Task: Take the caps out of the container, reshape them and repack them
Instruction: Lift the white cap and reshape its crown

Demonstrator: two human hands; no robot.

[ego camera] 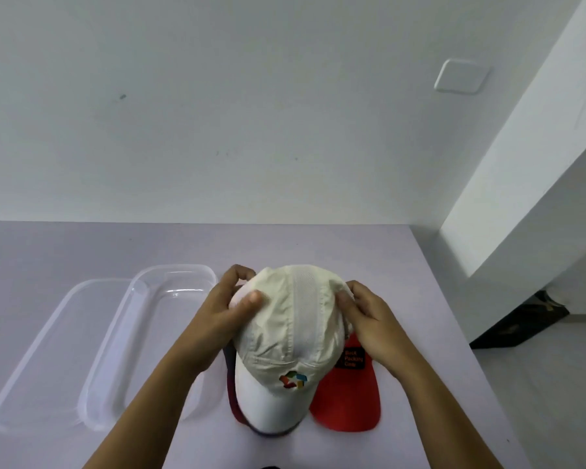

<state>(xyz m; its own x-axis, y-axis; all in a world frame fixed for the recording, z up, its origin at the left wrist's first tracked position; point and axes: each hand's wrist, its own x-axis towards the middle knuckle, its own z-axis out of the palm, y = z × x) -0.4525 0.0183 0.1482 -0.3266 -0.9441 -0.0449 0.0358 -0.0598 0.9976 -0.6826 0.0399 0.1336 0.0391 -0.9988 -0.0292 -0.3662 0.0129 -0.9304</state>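
A cream-white cap (286,340) with a multicoloured logo sits in the middle of the table, brim toward me. My left hand (232,304) grips the left rear of its crown, thumb on top and fingers curled behind. My right hand (362,316) grips the right rear of the crown the same way. A red cap (347,397) with a black patch lies under and to the right of it. A dark red cap (232,397) peeks out beneath the white brim on the left. The clear plastic container (163,333) stands empty left of the caps.
A clear lid (44,360) lies flat left of the container. The lilac table (420,367) ends at a right edge beyond the red cap, with floor and a dark object (521,319) below. A white wall stands behind the table.
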